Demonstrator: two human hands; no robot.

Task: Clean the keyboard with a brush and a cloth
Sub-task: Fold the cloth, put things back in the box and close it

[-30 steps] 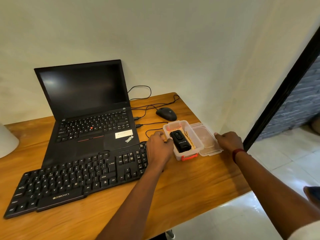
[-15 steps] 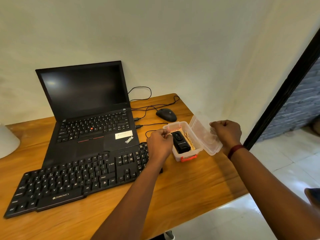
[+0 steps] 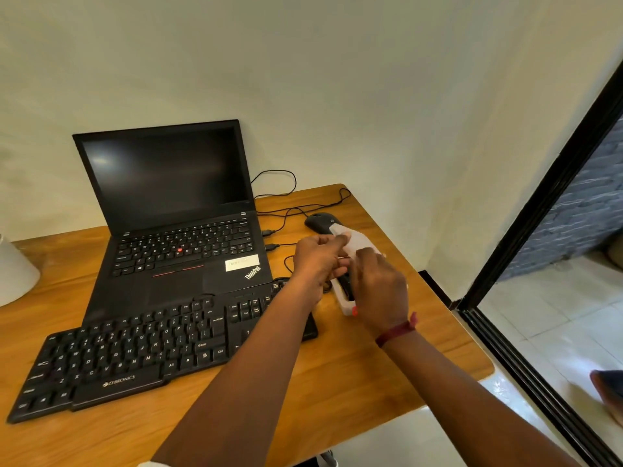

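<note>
Warm wooden counter (image 3: 371, 382) fills a pale corner, with an open laptop (image 3: 175, 183) at the back, its screen dark, and a mouse (image 3: 318, 221) off to its right. Across the front lies the keyboard (image 3: 135, 345) — black, flat on the wood, right up against the laptop's front edge, its right end passing under my left forearm. Neither brush nor cloth shows in the open.

Both hands are at the small clear box (image 3: 345, 306) just right of the keyboard. My left grip (image 3: 318, 264) has its fingers curled and pinches the edge of the translucent lid (image 3: 354, 242), which stands tilted above the box. My right grip (image 3: 379, 288) lies over the box with its back to me. Its fingers bend toward the lid, but whether they clasp it or merely press I cannot tell. A black thing (image 3: 345, 284) sits inside (possibly the cleaning tool, though too hidden to name).

I judge this the getting-ready step, with cleaning not begun. The next move calls for settling the lid, freeing one hand and bringing a brush to the keyboard — lightly, without dragging the box along.
</note>
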